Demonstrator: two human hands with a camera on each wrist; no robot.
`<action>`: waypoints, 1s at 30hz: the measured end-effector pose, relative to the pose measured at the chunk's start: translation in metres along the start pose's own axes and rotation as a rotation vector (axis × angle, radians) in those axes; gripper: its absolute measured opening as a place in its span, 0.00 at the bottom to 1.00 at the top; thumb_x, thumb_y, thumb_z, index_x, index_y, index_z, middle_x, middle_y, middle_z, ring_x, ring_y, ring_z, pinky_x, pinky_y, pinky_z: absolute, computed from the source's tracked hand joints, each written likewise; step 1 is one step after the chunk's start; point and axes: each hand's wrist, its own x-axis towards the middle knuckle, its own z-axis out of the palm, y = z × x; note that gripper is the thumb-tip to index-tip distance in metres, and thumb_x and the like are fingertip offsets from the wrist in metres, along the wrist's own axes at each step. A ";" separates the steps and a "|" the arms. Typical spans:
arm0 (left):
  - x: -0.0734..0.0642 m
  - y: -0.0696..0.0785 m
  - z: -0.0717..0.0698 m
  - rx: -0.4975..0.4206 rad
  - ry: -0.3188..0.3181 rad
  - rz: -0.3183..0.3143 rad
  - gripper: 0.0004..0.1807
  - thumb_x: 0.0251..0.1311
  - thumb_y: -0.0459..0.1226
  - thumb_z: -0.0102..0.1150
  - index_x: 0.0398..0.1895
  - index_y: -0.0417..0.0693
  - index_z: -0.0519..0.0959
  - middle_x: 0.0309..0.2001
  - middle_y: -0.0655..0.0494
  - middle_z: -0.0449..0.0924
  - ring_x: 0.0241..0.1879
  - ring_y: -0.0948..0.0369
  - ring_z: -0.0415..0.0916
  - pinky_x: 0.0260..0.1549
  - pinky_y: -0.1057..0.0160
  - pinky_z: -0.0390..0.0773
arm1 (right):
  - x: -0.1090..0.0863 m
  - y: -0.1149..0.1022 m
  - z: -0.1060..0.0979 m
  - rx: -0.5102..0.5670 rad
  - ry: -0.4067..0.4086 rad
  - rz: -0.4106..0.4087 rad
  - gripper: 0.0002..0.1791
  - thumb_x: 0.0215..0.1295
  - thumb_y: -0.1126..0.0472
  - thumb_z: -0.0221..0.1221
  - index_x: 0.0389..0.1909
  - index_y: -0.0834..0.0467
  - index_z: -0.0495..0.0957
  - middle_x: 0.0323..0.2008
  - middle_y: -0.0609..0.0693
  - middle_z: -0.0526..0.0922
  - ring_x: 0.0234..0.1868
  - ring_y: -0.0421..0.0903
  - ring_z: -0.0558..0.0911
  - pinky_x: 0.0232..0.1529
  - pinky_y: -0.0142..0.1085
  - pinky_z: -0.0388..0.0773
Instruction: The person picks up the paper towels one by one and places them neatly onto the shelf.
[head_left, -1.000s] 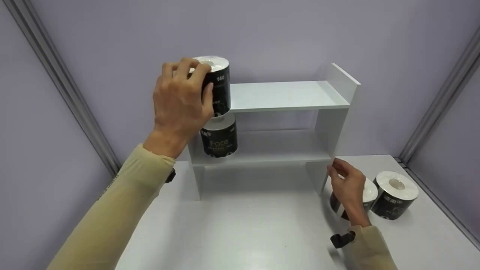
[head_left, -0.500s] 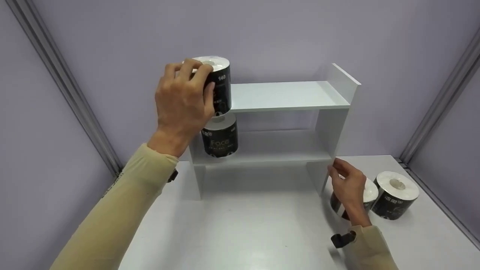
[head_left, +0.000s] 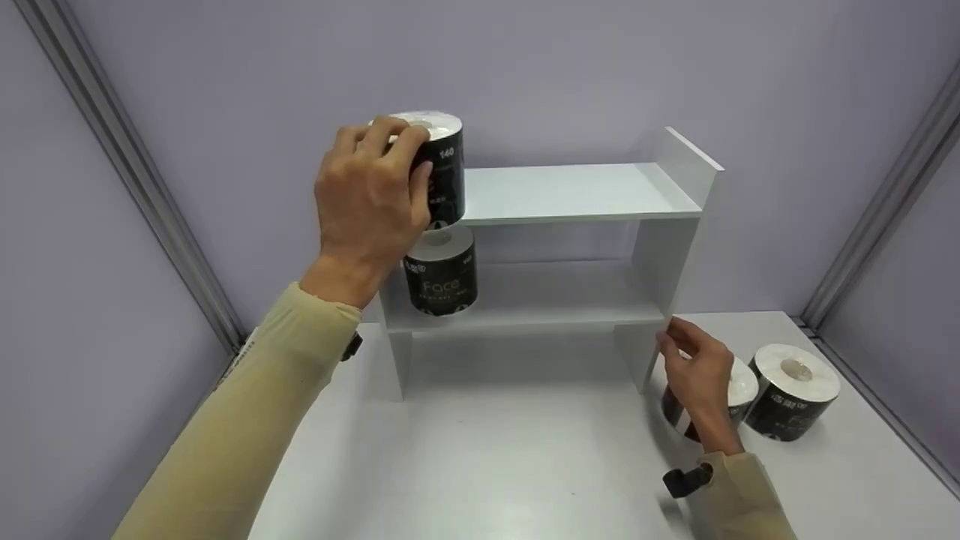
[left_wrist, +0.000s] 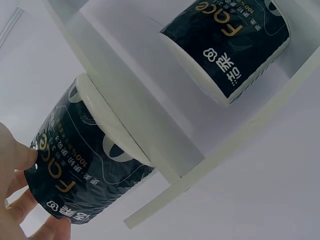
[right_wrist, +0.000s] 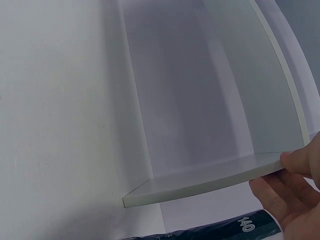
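My left hand (head_left: 367,195) grips a black-wrapped toilet paper roll (head_left: 448,176) from above, thumb on its near side. This roll is upright at the left end of the white shelf rack's top board (head_left: 577,191); in the left wrist view its base lies against the board's front edge, and I cannot tell whether it rests there. Directly below, a second toilet paper roll (head_left: 442,285) labelled "Face" stands on the middle board. At the lower right, my right hand (head_left: 697,371) pinches the front edge of the rack's side panel (right_wrist: 215,185) between thumb and fingers.
Two more toilet paper rolls stand right of the rack on the white table (head_left: 480,465): one (head_left: 742,386) partly behind my right hand, the other (head_left: 795,405) farther right. The rack's right upright (head_left: 686,169) rises above the top board. Pale walls with metal corner posts surround the table.
My left hand and the roll it holds have shifted very slightly to the right. My right hand keeps its place on the side panel.
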 end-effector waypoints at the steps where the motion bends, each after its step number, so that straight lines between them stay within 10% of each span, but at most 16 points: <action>1: 0.000 0.000 0.000 0.001 -0.002 0.000 0.13 0.73 0.39 0.63 0.56 0.47 0.85 0.55 0.48 0.85 0.56 0.41 0.80 0.54 0.43 0.83 | 0.000 0.000 0.000 0.000 -0.001 -0.001 0.16 0.73 0.70 0.64 0.59 0.67 0.85 0.49 0.64 0.91 0.40 0.17 0.81 0.41 0.12 0.78; 30: 0.003 0.000 0.005 0.015 -0.003 -0.010 0.14 0.73 0.40 0.63 0.57 0.46 0.84 0.56 0.47 0.85 0.57 0.41 0.80 0.52 0.42 0.84 | -0.002 0.000 -0.002 -0.014 0.013 -0.013 0.16 0.74 0.71 0.63 0.59 0.66 0.85 0.49 0.63 0.91 0.41 0.17 0.80 0.42 0.12 0.78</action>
